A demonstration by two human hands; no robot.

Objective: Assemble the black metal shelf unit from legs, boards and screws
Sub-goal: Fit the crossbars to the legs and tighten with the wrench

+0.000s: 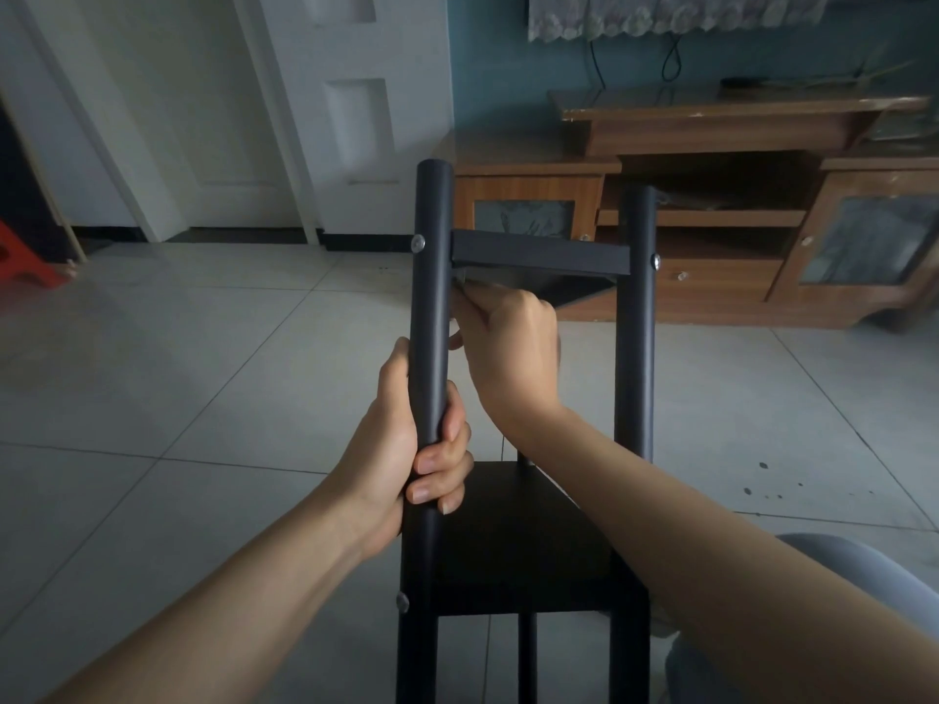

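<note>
A black metal shelf unit stands upright in front of me. My left hand (424, 459) grips the near left leg (432, 276) at mid height. An upper board (538, 256) sits between that leg and the right leg (635, 317), with silver screws (417, 243) showing at both joints. My right hand (513, 343) is curled just under the upper board's left corner, its fingertips hidden against the underside; what it pinches is not visible. A lower black board (528, 541) spans the legs below my hands, with a screw (402, 602) at its left joint.
A brown wooden TV cabinet (711, 236) stands along the teal wall behind the shelf. White doors (315, 119) fill the left background, with a red object (25, 261) at the far left. Pale floor tiles (178, 378) surround the unit. My grey-clad knee (864, 602) is at lower right.
</note>
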